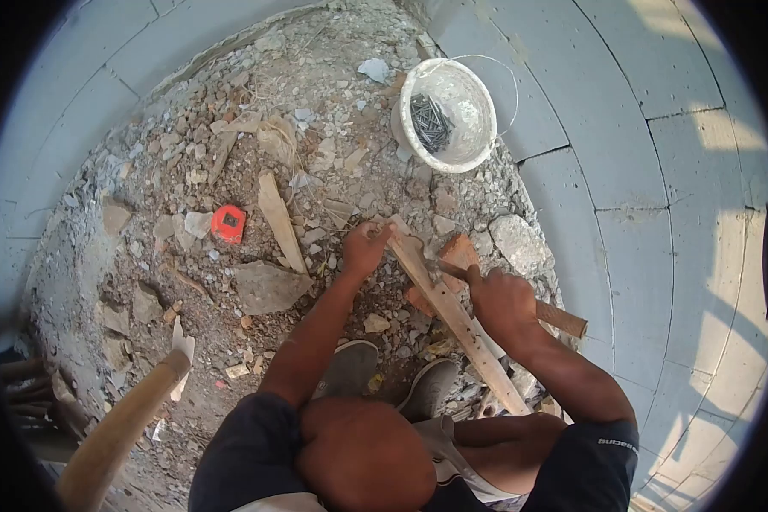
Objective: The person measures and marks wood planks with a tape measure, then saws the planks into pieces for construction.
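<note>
My left hand point(367, 247) is closed at the far end of a long, narrow wooden strip point(461, 324). The strip slants down to the right, past my shoes, with a few small dark marks along its face. Wrapped round the wooden handle of a hammer point(563, 320) is my right hand point(502, 300), just right of the strip. The hammer's head end lies close over the strip and is hard to make out. Reddish brick pieces point(459, 253) lie beneath and beside the strip. Whether a nail is between my left fingers cannot be seen.
A white bucket point(480, 107) holding many nails point(431, 124) stands at the top right. A red tape measure point(228, 224), a loose wood piece point(279, 222) and stones point(269, 288) lie on rubble. A wooden pole point(128, 418) rises at lower left. Grey block walls point(614, 171) flank the ground.
</note>
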Demonstrator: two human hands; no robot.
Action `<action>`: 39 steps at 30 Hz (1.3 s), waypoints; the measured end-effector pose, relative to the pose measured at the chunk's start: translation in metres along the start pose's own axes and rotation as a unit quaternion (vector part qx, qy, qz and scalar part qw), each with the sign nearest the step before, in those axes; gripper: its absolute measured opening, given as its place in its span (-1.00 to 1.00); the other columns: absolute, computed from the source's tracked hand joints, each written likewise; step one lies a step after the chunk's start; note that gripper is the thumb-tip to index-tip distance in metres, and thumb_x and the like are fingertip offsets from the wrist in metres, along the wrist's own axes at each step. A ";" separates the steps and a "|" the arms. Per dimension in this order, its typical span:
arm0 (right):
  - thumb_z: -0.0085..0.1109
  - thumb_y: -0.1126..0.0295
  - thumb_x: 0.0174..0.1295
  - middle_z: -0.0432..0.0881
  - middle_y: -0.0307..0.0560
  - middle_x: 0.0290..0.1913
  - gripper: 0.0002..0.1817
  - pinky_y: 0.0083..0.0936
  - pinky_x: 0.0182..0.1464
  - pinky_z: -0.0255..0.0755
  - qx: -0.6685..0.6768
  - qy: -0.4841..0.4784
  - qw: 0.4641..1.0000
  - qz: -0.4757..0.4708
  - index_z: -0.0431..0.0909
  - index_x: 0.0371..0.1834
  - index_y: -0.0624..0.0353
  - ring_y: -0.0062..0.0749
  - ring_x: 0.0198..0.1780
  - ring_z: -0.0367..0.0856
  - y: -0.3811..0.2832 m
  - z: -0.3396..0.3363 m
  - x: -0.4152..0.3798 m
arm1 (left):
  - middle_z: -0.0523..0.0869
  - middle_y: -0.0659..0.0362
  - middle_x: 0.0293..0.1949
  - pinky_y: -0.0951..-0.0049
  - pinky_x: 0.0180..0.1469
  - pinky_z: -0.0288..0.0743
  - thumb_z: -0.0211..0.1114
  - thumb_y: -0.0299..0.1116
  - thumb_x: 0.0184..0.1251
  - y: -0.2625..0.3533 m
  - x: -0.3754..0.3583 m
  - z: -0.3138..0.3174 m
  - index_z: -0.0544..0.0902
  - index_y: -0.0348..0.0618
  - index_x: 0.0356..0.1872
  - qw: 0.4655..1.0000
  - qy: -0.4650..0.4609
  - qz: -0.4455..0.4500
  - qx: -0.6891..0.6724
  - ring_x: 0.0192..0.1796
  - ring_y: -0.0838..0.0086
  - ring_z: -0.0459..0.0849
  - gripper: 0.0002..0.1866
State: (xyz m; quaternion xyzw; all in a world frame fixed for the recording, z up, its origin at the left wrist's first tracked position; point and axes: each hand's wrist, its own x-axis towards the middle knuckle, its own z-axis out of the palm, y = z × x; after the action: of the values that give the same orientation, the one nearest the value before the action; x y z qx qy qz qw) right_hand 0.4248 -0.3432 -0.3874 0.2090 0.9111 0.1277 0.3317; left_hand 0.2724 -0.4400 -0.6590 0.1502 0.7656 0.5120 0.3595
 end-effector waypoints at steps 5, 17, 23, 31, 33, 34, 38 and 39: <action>0.08 0.37 0.32 0.69 0.05 -0.23 -0.46 -0.14 -0.36 0.64 0.111 -0.016 0.994 0.009 0.36 0.41 -0.02 -0.04 -0.32 0.77 0.040 0.071 -0.067 | 0.50 0.27 -0.58 0.36 -0.48 0.38 0.51 0.00 0.25 0.013 0.001 -0.005 0.65 -0.39 -0.05 0.999 0.028 0.019 -0.040 -0.59 0.54 0.44 -0.43; 0.09 0.29 0.37 0.69 -0.07 -0.29 -0.55 -0.13 -0.37 0.61 0.184 -0.043 0.982 0.029 0.48 0.34 -0.23 -0.09 -0.34 0.74 0.069 0.085 -0.127 | 0.76 0.13 -0.22 0.25 -0.10 0.63 0.37 -0.43 0.13 0.085 -0.090 0.027 0.64 -0.10 0.13 0.758 -0.210 0.550 0.280 -0.12 0.20 0.74 -0.54; 0.22 0.37 0.22 0.75 -0.07 -0.37 -0.73 -0.14 -0.22 0.64 0.220 -0.168 0.961 -0.010 0.70 0.00 -0.03 -0.11 -0.23 0.79 0.067 0.079 -0.127 | 0.81 0.09 -0.20 0.22 -0.21 0.65 0.39 -0.40 0.23 0.109 -0.069 0.034 0.67 -0.07 0.13 0.712 -0.277 0.576 0.292 -0.27 0.19 0.76 -0.60; 0.28 0.37 0.19 0.79 -0.04 -0.29 -0.85 -0.28 -0.26 0.62 0.106 -0.228 0.968 0.020 0.79 -0.26 0.11 -0.21 -0.22 0.81 0.069 0.112 -0.125 | 0.80 0.00 -0.04 0.30 -0.04 0.63 0.22 -0.28 0.50 0.208 0.052 0.016 0.58 -0.10 0.31 0.862 -0.091 0.387 0.314 -0.08 0.24 0.79 -0.58; 0.39 0.38 0.11 0.81 -0.10 -0.22 -0.83 -0.28 -0.30 0.60 0.011 -0.268 0.961 -0.065 0.81 -0.21 0.06 -0.22 -0.20 0.81 0.060 0.100 -0.103 | 0.70 -0.07 0.10 0.23 0.11 0.55 0.27 -0.29 0.44 0.206 0.080 0.023 0.51 -0.14 0.36 0.833 0.010 0.431 0.347 0.08 0.12 0.69 -0.50; 0.45 0.39 0.03 0.80 -0.08 -0.21 -0.78 -0.17 -0.33 0.58 -0.008 -0.290 0.953 -0.090 0.80 -0.21 0.05 -0.20 -0.21 0.80 0.051 0.112 -0.091 | 0.61 -0.13 0.24 0.15 0.27 0.46 0.31 -0.29 0.38 0.200 0.087 0.023 0.44 -0.18 0.41 0.791 0.107 0.467 0.379 0.24 0.00 0.59 -0.41; 0.47 0.37 -0.03 0.78 -0.06 -0.27 -0.77 -0.08 -0.32 0.56 -0.124 -0.357 0.905 -0.194 0.78 -0.25 0.03 -0.25 -0.33 0.75 0.028 0.078 -0.051 | 0.47 -0.13 0.37 0.07 0.42 0.29 0.36 -0.27 0.34 0.168 0.012 0.034 0.39 -0.22 0.44 0.814 -0.002 0.504 0.290 0.40 -0.03 0.42 -0.33; 0.47 0.35 -0.03 0.75 -0.08 -0.33 -0.81 -0.05 -0.31 0.54 -0.152 -0.361 0.893 -0.222 0.76 -0.30 0.03 -0.27 -0.37 0.70 0.024 0.069 -0.043 | 0.50 -0.12 0.34 0.04 0.43 0.28 0.38 -0.27 0.30 0.142 -0.007 0.039 0.42 -0.21 0.42 0.812 -0.025 0.510 0.283 0.37 -0.02 0.45 -0.34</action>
State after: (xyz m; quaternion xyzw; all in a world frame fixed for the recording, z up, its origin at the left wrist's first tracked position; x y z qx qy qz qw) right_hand 0.5076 -0.3355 -0.4062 -0.0194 0.7205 0.1031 0.6854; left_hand 0.2852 -0.3561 -0.5379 0.6271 0.6808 0.3785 0.0073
